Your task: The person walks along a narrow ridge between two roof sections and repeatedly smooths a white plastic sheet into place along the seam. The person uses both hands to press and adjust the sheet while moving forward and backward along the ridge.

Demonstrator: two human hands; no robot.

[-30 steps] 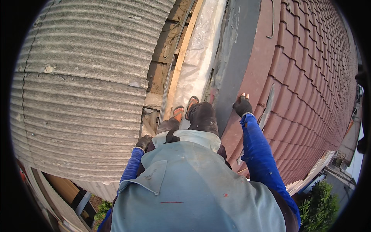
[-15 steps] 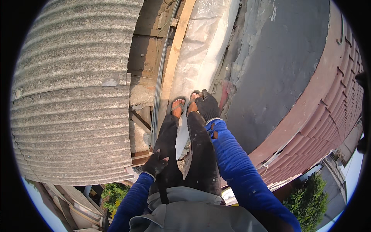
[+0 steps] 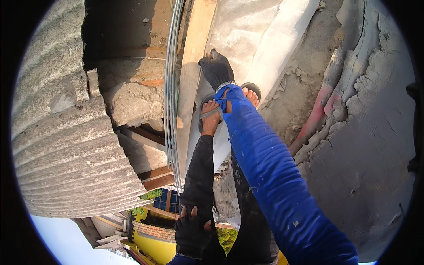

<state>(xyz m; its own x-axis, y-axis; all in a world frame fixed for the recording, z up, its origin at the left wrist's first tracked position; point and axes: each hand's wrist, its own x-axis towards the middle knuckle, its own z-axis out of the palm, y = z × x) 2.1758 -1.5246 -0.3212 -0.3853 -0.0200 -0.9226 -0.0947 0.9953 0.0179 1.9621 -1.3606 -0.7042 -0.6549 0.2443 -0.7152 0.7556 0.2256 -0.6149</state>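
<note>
A wooden plank (image 3: 194, 66) runs down from the frame's top centre, beside pale plastic sheeting (image 3: 240, 33). The right hand (image 3: 217, 70) is over their shared edge, fingers curled; whether it grips anything cannot be told. At lower centre the left hand (image 3: 193, 232) seems to rest on a trouser leg (image 3: 198, 170), fingers loosely spread, holding nothing visible. The sandalled feet (image 3: 210, 117) could slip if the sheeting is slick, or snag on the thin rods (image 3: 171, 88) left of the plank.
</note>
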